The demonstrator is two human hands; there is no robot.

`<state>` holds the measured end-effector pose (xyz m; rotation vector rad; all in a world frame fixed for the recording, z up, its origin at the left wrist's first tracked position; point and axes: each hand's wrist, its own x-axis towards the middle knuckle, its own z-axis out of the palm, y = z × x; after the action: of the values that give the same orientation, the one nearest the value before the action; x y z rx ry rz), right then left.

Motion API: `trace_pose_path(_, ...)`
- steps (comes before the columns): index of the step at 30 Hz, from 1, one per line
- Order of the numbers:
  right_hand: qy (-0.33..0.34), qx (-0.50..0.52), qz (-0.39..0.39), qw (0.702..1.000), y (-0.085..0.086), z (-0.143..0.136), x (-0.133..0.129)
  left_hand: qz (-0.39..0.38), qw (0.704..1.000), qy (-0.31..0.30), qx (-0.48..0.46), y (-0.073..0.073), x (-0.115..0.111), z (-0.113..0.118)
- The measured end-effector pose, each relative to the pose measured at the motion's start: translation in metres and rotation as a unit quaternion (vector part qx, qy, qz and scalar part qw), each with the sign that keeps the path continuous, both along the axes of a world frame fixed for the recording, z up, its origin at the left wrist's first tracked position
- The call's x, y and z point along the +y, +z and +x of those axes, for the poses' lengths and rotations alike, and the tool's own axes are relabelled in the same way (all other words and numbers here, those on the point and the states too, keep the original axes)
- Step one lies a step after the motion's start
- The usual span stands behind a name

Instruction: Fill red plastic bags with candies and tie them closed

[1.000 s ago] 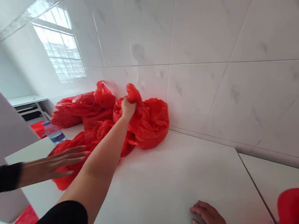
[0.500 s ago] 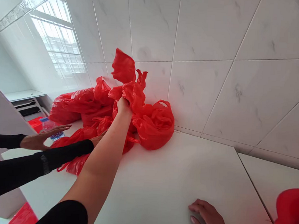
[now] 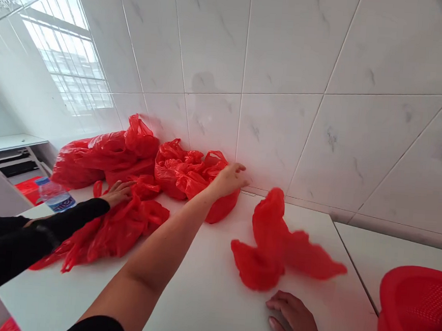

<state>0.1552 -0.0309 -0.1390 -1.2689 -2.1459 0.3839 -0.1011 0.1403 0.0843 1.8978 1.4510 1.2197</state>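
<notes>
My left hand (image 3: 228, 180) is stretched out toward the wall with its fingers apart, holding nothing. It is over a full red plastic bag (image 3: 221, 206) beside the tiles; whether it touches the bag I cannot tell. To its right, a loose red plastic bag (image 3: 266, 250), blurred by motion, is apart from both hands. My right hand (image 3: 296, 319) is just below that bag, low on the white table (image 3: 203, 291), fingers loosely bent and apart. More red bags (image 3: 178, 167) sit bunched to the left of my left hand.
From the left reach a co-worker's black sleeves; one hand (image 3: 117, 193) presses on crumpled red bags (image 3: 124, 229). A plastic bottle (image 3: 56, 196) lies behind them. Large bulging bags (image 3: 103, 156) lean on the tiled wall (image 3: 284, 48). A red basket (image 3: 398, 296) stands at the right edge.
My left hand has let go of the loose red bag and moved right and lower. That bag has travelled right, toward my right hand. More of the basket shows. The co-worker's hands have shifted.
</notes>
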Motion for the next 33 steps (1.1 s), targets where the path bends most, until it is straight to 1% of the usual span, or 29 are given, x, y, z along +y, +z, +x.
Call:
trace_pose_path(3, 0.004, 0.009, -0.024, 1.0, 0.009, -0.003, -0.002, 0.017, 0.99, 0.101, 0.092, 0.01, 0.008, -0.033)
trace_pose_path(6, -0.01, 0.013, -0.047, 0.999, 0.017, -0.006, -0.005, -0.013, 0.967, 0.18, 0.178, 0.015, 0.018, -0.075)
trace_pose_path(7, -0.011, 0.014, -0.054, 0.998, 0.019, -0.008, -0.006, -0.032, 0.959, 0.196, 0.204, 0.013, 0.021, -0.089)
trace_pose_path(9, -0.013, 0.023, -0.062, 0.998, 0.022, -0.01, -0.007, -0.075, 0.943, 0.209, 0.248, 0.006, 0.025, -0.113)
trace_pose_path(12, -0.032, 0.036, -0.068, 0.997, 0.023, -0.013, -0.007, -0.12, 0.926, 0.2, 0.297, -0.013, 0.029, -0.135)
trace_pose_path(15, -0.029, 0.024, -0.069, 0.997, 0.021, -0.013, -0.005, -0.12, 0.917, 0.2, 0.323, -0.027, 0.03, -0.142)
trace_pose_path(17, -0.019, 0.01, -0.066, 0.998, 0.019, -0.011, -0.003, -0.1, 0.914, 0.215, 0.328, -0.028, 0.03, -0.144)
trace_pose_path(19, -0.018, -0.001, -0.058, 0.998, 0.016, -0.009, -0.002, -0.072, 0.913, 0.236, 0.324, -0.022, 0.03, -0.144)
trace_pose_path(21, -0.015, -0.007, -0.051, 0.999, 0.012, -0.008, -0.001, -0.042, 0.913, 0.253, 0.317, -0.012, 0.029, -0.145)
trace_pose_path(24, -0.012, -0.002, -0.044, 0.999, 0.006, -0.006, 0.0, -0.005, 0.919, 0.252, 0.302, 0.0, 0.027, -0.144)
trace_pose_path(26, -0.014, 0.002, -0.043, 0.999, 0.002, -0.006, 0.0, 0.015, 0.926, 0.241, 0.289, 0.004, 0.026, -0.142)
trace_pose_path(29, -0.017, -0.001, -0.042, 0.999, -0.002, -0.005, 0.0, 0.055, 0.936, 0.237, 0.253, 0.006, 0.025, -0.135)
trace_pose_path(31, -0.02, -0.003, -0.039, 0.999, -0.001, -0.005, 0.0, 0.096, 0.941, 0.249, 0.21, 0.008, 0.025, -0.13)
trace_pose_path(33, -0.018, -0.007, -0.037, 0.999, 0.002, -0.005, 0.0, 0.14, 0.94, 0.271, 0.151, 0.013, 0.025, -0.126)
